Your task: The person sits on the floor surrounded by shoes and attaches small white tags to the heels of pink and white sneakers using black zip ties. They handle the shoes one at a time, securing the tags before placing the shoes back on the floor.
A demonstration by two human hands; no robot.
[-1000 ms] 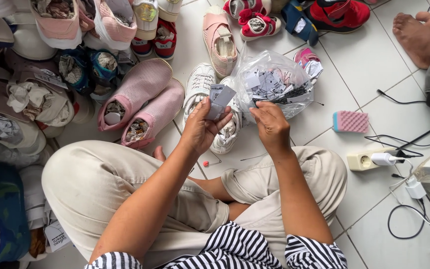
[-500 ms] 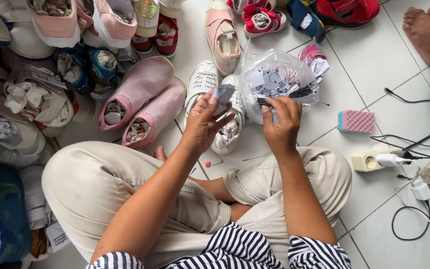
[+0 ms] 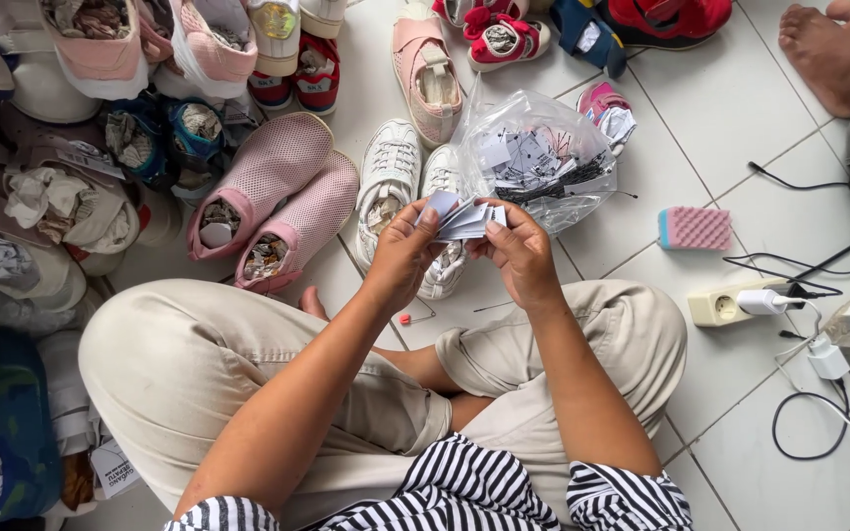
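Note:
I sit cross-legged on a white tiled floor. My left hand (image 3: 407, 258) and my right hand (image 3: 516, 258) together hold a fanned stack of small grey-white paper tags (image 3: 462, 218) above my knees. The thumbs press on the stack from both sides. Just beyond the hands lies a clear plastic bag (image 3: 535, 157) filled with more such tags. A pair of white sneakers (image 3: 397, 187) sits under and behind the hands, stuffed with paper.
Pink slip-on shoes (image 3: 277, 197) lie left of the sneakers, among several more shoes. A pink sponge (image 3: 695, 228), a power strip (image 3: 735, 302) with cables and a plug lie at right. Another person's bare foot (image 3: 833, 49) is top right.
My right hand has come back from the plastic bag to the left hand. Both hands now hold the tags, spread into a fan.

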